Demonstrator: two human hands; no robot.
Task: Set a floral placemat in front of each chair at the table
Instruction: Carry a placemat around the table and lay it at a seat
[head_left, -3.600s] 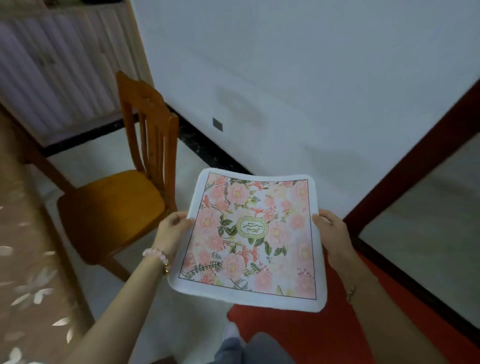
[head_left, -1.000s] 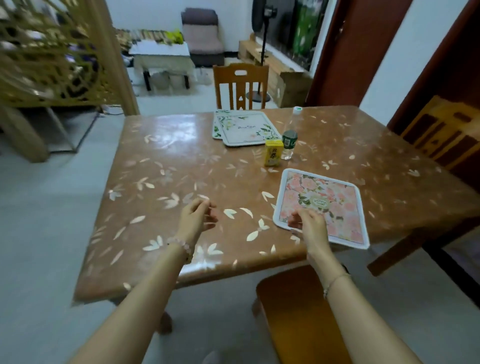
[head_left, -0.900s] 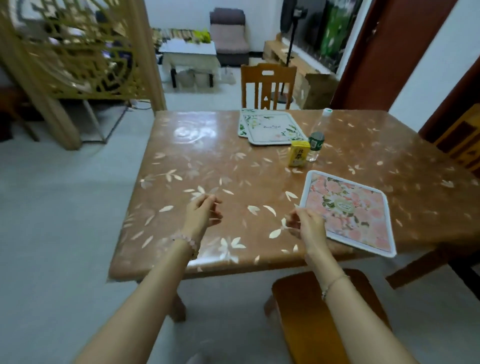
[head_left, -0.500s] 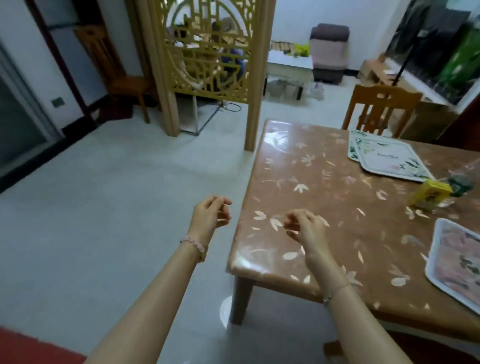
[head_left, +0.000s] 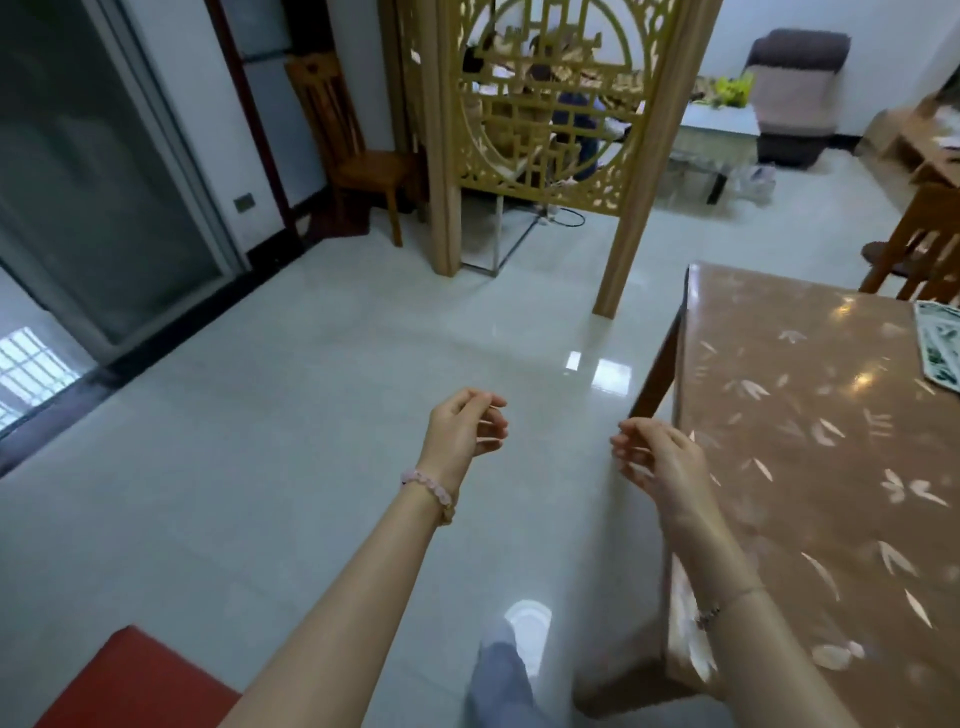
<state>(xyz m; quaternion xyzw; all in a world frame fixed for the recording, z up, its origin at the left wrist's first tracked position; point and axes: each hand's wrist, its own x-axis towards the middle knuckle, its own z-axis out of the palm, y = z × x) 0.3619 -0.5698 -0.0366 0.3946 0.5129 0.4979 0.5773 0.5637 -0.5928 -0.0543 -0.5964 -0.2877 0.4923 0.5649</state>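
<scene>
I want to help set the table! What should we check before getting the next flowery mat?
1. Both hands free: ok. The left hand and right hand are loosely curled and hold nothing.
2. A mat within reach: not ok. Only the edge of a green-leaf placemat shows, at the table's far right.
3. Walking path clear: ok. The tiled floor ahead is bare.
4. Table has room: ok. The near part of the table has nothing on it.
5. Chairs still needing mats: cannot tell. One wooden chair stands by the wall, away from the table; another is only partly in view.
</scene>
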